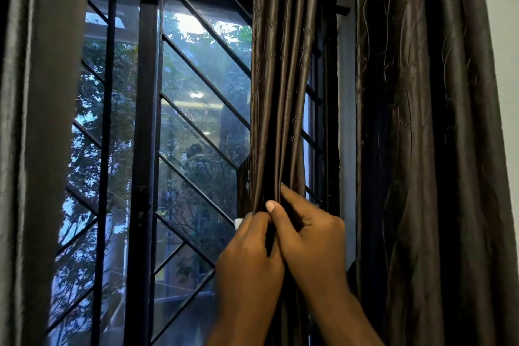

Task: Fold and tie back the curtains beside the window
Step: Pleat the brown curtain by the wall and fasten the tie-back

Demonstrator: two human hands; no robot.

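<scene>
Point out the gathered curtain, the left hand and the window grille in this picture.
gathered curtain (280,78), head view, on the pleats at mid-height.
left hand (248,254), head view, on the back of the hand.
window grille (106,120), head view, on a vertical bar.

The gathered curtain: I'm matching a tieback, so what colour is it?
The gathered curtain is glossy dark brown with faint wavy stitching; head view.

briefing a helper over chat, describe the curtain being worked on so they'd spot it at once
Start at the window with the diagonal black grille. Along its right side hangs a narrow brown curtain bunched into pleats, pinched low down by the left hand and right hand. Unlike the wide curtain to its right, it forms a slim column.
</scene>
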